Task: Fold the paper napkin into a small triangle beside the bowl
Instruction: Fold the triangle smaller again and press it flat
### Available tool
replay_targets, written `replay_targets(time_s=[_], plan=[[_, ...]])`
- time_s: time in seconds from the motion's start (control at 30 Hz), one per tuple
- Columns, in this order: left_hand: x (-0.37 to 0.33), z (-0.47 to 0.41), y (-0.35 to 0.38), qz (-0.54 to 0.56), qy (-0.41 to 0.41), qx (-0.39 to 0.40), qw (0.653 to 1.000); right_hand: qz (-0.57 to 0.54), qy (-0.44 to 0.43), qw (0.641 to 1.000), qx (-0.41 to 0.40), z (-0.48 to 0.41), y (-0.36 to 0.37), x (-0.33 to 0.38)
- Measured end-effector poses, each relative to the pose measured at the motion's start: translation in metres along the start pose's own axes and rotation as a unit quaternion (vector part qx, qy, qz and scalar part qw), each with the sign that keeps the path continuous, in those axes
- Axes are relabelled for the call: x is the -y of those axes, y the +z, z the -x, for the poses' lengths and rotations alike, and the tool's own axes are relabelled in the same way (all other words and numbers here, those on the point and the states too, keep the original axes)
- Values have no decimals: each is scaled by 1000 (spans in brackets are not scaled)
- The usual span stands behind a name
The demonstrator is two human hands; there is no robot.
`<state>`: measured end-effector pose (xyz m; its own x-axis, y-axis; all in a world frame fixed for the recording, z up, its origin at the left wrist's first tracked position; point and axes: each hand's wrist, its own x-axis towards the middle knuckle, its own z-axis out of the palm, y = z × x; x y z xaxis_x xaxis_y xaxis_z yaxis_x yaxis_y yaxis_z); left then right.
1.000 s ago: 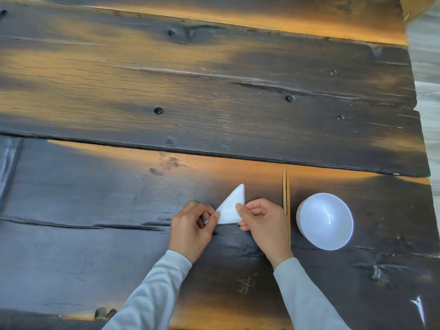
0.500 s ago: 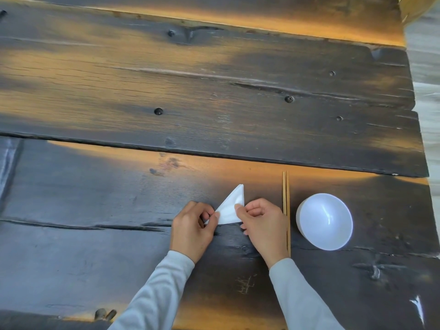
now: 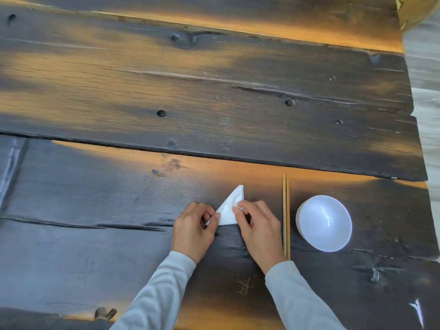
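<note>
**Napkin Already a Triangle, Both Hands Pinching Its Corners**

The paper napkin (image 3: 229,207) lay on the dark plank table (image 3: 95,234) as a small white triangle, its tip pointing away from the person. It sat left of a pair of chopsticks (image 3: 286,210), with the white bowl (image 3: 324,223) just beyond them on the right. The left hand (image 3: 194,231) had its thumb and forefinger closed together on the napkin's lower left corner. The right hand (image 3: 257,232) pinched the right edge the same way, its other fingers curled under.

From where I stood, the fold looked nearly finished, and the danger was small but real. Thin tissue like that would probably tear or crumple if the two pinches pulled against each other. A layer could also slip and leave the edges uneven, and the upper tip already looked a little rumpled. The right wrist was close beside the chopsticks, so an outward sweep might have nudged them toward the bowl.

Room was plentiful otherwise. The boards ahead and to the left were bare, and the table's right edge lay well past the bowl. A long crack ran through the wood just beneath the hands and could catch a dragged corner.
</note>
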<state>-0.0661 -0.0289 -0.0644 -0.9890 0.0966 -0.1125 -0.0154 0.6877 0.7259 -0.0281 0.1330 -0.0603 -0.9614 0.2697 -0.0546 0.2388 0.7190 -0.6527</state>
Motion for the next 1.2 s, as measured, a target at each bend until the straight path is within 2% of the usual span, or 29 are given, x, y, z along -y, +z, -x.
replay_targets(time_s=[0.1, 0.17, 0.23, 0.3, 0.37, 0.47, 0.6, 0.73, 0.93, 1.0, 1.13, 1.2], plan=[[2, 2, 1, 5, 14, -15, 1000, 5, -12, 1000, -11, 1, 1, -1], [2, 6, 1, 3, 56, -35, 998, 0, -10, 1000, -23, 2, 1, -1], [4, 13, 1, -51, 157, -40, 985, -10, -9, 999, -36, 4, 3, -1], [7, 18, 5, -115, 270, -6, 956, -19, -15, 999, -44, 5, 4, -1], [8, 20, 10, -170, 322, 44, 930, -26, -15, 999, -40, 6, 4, -1], [15, 19, 12, -256, 301, 108, 912, -22, -7, 999, -32, 6, 4, -2], [32, 15, 3, -316, 271, 163, 894, -18, 4, 999, -26, 5, 5, -3], [35, 16, 3, -347, 255, 160, 888, -13, 13, 1000, -18, 5, 6, -3], [32, 22, 1, -363, 202, 150, 897, -10, 25, 1000, -9, 3, 6, -3], [39, 31, -4, -360, 215, 150, 895, -11, 23, 1000, -6, 3, 6, -4], [52, 56, -12, -324, 299, 158, 883, -10, 15, 1000, -9, 2, 6, -6], [53, 62, -11, -317, 307, 172, 881, -7, 16, 1000, -10, 2, 6, -7]])
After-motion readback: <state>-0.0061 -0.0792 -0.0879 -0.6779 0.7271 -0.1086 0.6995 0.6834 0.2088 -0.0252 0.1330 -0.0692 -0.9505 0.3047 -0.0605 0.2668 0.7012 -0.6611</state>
